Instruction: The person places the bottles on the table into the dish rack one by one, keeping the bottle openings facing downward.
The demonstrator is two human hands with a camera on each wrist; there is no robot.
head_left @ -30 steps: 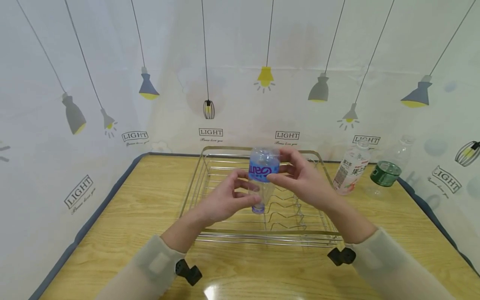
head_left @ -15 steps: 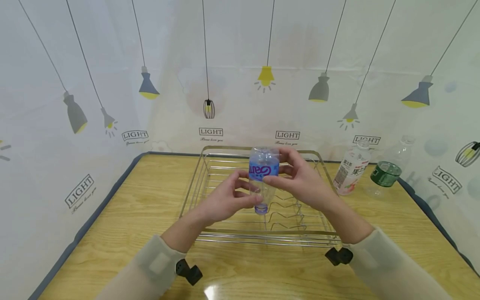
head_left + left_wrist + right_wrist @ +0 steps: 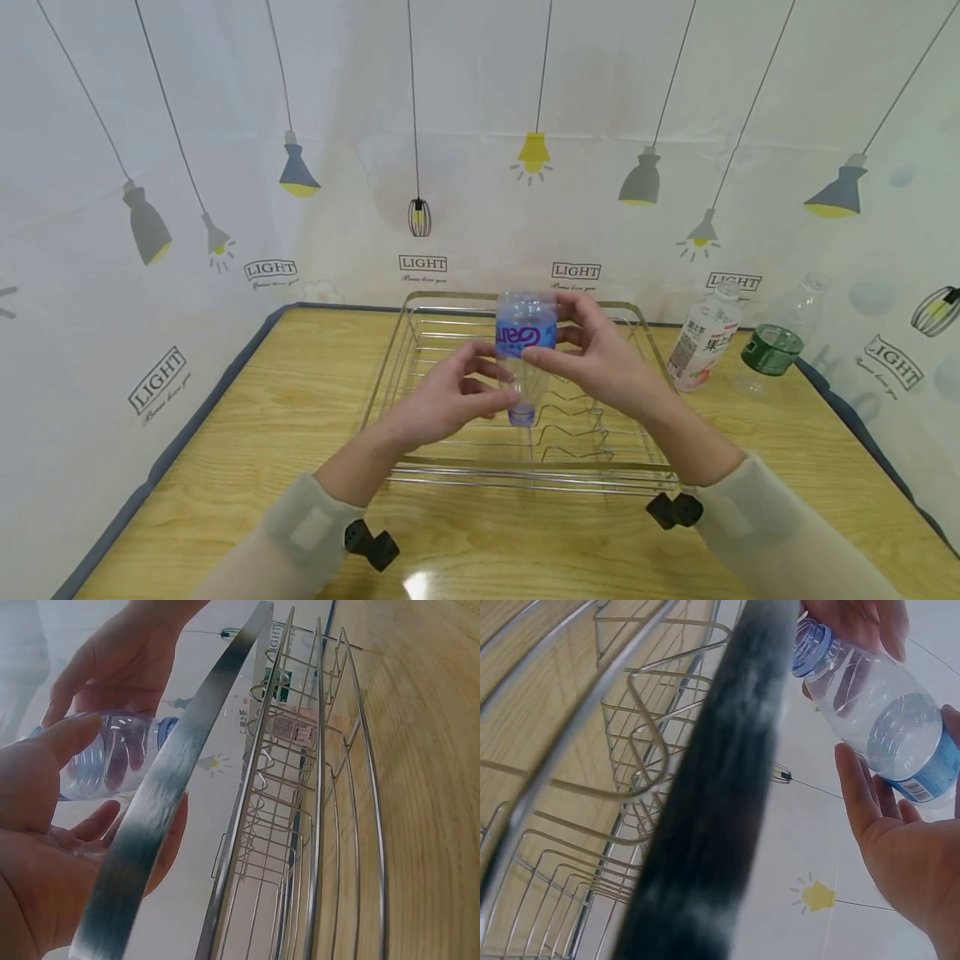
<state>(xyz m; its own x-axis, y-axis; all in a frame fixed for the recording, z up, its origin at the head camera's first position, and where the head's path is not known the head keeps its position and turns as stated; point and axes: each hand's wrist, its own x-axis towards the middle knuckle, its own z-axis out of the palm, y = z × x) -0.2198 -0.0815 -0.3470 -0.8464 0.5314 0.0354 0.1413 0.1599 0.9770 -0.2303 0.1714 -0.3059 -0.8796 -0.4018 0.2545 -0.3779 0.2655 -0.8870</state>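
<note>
We've got an upside-down bottle (image 3: 527, 312) over here

So the right hand (image 3: 609, 360) has its fingers wrapped round the blue label (image 3: 516, 336), and just below, the left hand (image 3: 444, 402) has thumb and fingers around the narrower neck end. The mouth points down beneath those left fingers. Under both sets of fingers we see a wire rack (image 3: 525, 465), sitting on a wood-grain table (image 3: 255, 425). Well off to the right of the fingers, we spot a pink-and-white bottle (image 3: 701, 342) and a green-labelled bottle (image 3: 772, 348) side by side. Beyond the fingers, we get a lamp-print backdrop (image 3: 480, 183).
</note>
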